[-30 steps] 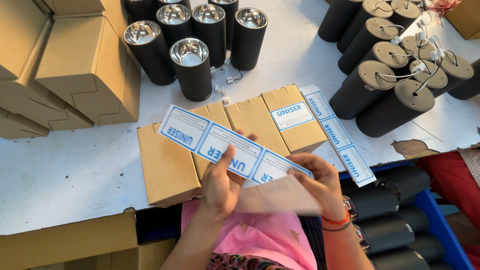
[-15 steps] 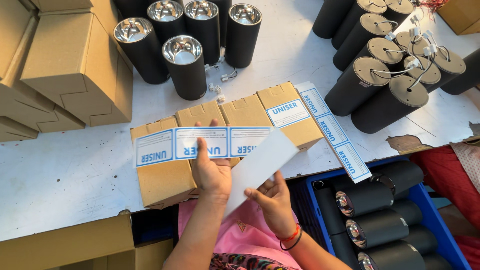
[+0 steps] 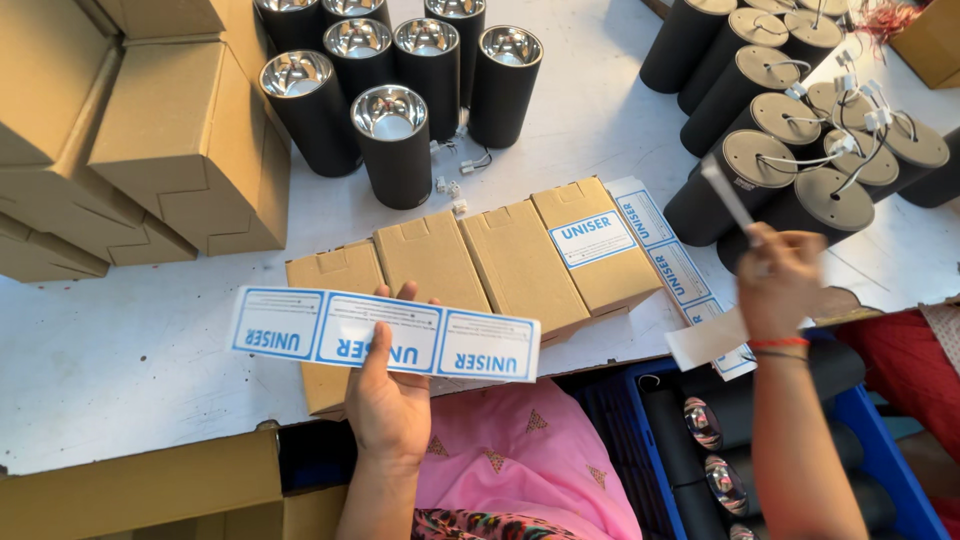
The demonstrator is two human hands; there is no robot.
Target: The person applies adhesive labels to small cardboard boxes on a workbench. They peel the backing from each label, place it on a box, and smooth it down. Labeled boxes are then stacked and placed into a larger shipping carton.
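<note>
White-blue sticker strip, 3 labels, held flat across left hand, fingers pinching lower edge, above row of 4 cardboard boxes. Right hand raised, clasping peeled backing paper. Risk: exposed adhesive may fold onto itself or snag fingers. 1 box already labelled. 2nd strip lies on table. 5 upright black lamp cylinders behind.

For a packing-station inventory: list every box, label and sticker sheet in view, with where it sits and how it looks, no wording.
Label strip: left hand holds it; long, white, blue-bordered.
Backing strip: in right hand; blank white.
Small boxes: four in a row on the table; brown, oblong.
Stuck label: on the rightmost box; white-blue rectangle.
Second label strip: flat beside that row.
Stacked cartons: upper left; brown.
</note>
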